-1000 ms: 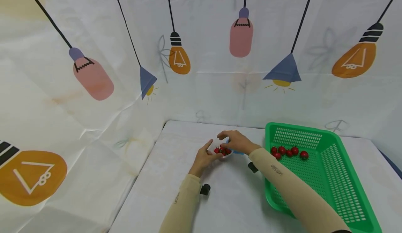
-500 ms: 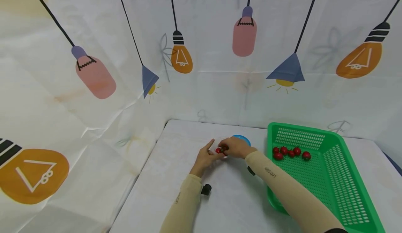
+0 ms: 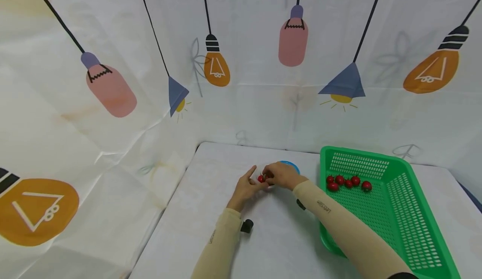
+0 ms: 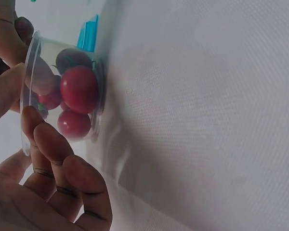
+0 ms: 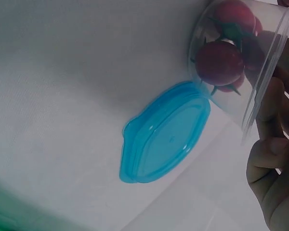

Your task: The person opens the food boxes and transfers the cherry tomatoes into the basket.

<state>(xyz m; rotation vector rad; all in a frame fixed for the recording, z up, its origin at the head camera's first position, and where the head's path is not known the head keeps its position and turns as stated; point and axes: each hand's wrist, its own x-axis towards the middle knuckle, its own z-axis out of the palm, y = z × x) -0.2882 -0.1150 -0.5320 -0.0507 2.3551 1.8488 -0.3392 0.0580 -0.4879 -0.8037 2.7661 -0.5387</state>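
A clear plastic tub (image 4: 50, 45) holding several red cherry tomatoes (image 4: 79, 90) stands on the white table. My left hand (image 3: 242, 192) holds it, thumb and fingers around its side at the rim in the left wrist view. Over its mouth is my right hand (image 3: 284, 176), with fingers reaching inside and pinching a tomato among the others. In the head view these hands hide most of the tub. The translucent blue lid (image 5: 166, 134) lies flat right beside the tub, partly behind my right hand in the head view.
To the right stands a large green plastic basket (image 3: 391, 245) with several cherry tomatoes (image 3: 348, 183) near its far left corner. My right forearm crosses its left rim. White sheeting (image 3: 256, 116) printed with lamps rises behind the table and on its left.
My right hand has lowered from above the tub into its mouth, fingers closing among the tomatoes. More of the blue lid shows behind it. The left hand keeps its place.
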